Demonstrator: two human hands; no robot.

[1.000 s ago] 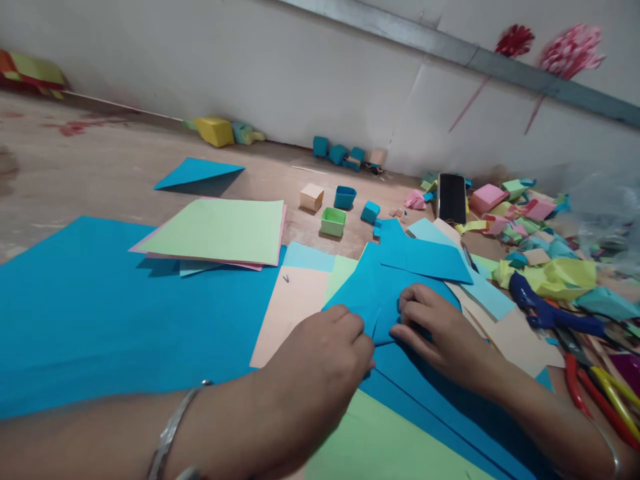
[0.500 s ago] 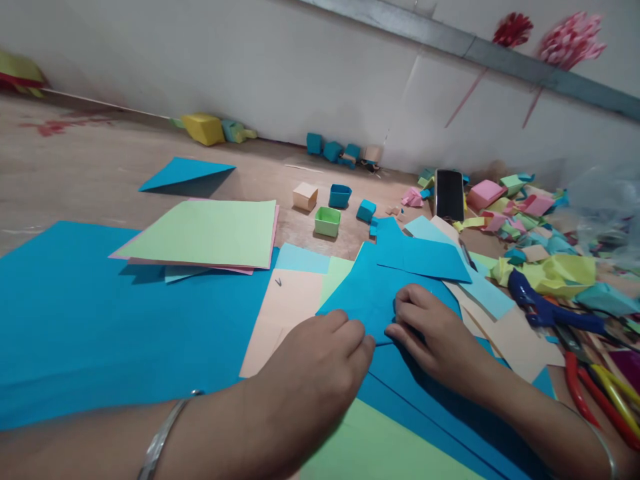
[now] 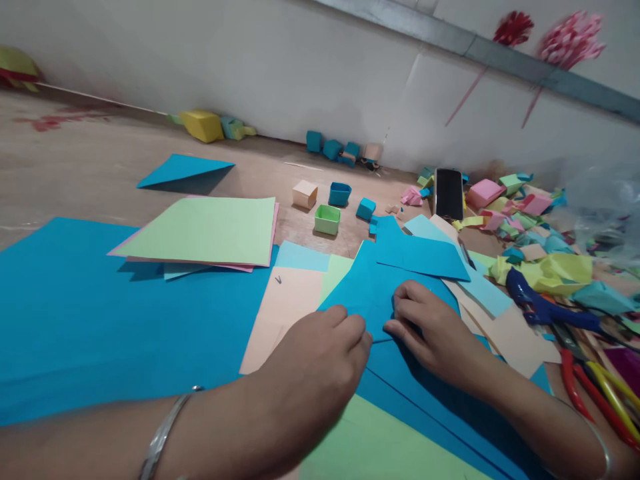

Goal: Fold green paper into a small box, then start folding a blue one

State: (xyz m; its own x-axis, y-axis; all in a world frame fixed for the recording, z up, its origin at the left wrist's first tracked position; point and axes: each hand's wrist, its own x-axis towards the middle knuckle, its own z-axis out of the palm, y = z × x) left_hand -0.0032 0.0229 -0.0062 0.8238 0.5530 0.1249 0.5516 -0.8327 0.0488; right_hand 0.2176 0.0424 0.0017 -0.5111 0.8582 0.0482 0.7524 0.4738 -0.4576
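Note:
Both of my hands are closed at the near edge of a blue sheet of paper, a short gap apart. My left hand pinches the sheet's left part, its fingertips hidden behind the knuckles. My right hand holds the same edge between thumb and curled fingers. Beneath lie more blue paper and a light green sheet. A peach sheet with a small pen mark shows left of the blue one. On its far side lies a blue cut piece.
A stack of green and pink sheets rests on a large blue sheet at left. Small paper boxes stand behind. At right are a phone, paper scraps, a blue glue gun and red-handled scissors.
Almost nothing differs. The view has shifted very slightly, and both hands keep their grip on the blue sheet in the same place.

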